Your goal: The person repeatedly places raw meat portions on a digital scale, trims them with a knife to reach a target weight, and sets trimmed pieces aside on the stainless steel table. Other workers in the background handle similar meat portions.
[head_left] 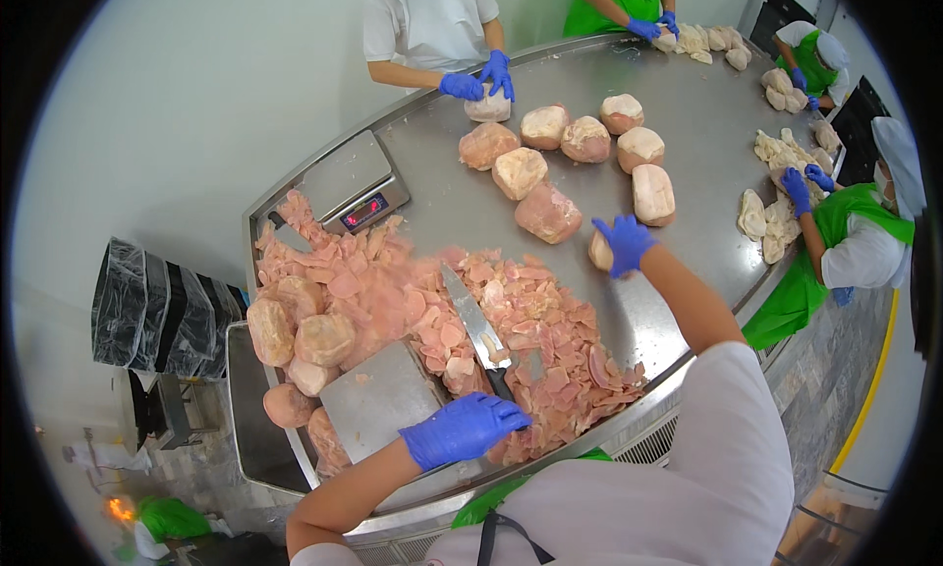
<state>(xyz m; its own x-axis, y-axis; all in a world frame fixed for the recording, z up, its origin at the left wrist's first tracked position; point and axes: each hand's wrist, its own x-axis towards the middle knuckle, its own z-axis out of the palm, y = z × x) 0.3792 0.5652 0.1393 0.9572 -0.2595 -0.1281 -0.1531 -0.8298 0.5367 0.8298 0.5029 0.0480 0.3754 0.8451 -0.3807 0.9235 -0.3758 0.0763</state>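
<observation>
Right hand (625,244): reaching over the desk (432,163); fingers are lying spread over one block (598,252); the underside being hidden, cannot tell whether the grip is pinching it.
Block: sitting on the desk at the near end of the loose group, showing only along the hand's left edge.
Left hand (464,431): resting at the handle end of the knife (470,314), fingers lying close together; cannot tell whether the grip is closing round the handle.
Knife: lying across the trimmings (580,355), blade pointing away from the wearer.
Hold, judged: the right grip should be spanning the block's sides, thumb opposing fingers; the surface is looking damp and probably slippery under a glove.
Carry, judged: lifting should be working better than dragging, since trimmings are covering the near desk.
Edge, judged: the blade should be lying flat, out of the right forearm's path.
Count, blocks: 8 standing loose, 1 lying under the right hand, 1 sitting under a co-worker's gloves; about 6 more are piling at left, overlapping, so uncertain.
Count, knives: 1 lying by the left hand; apparently 1 more is showing beside the scale (339,178).
Count, steel: 1 scale, 1 plate (378,399) lying left of the knife.
Count, co-workers (432,31): 4 working round the desk.
Count, trimmings: overlapping too much for counting.
</observation>
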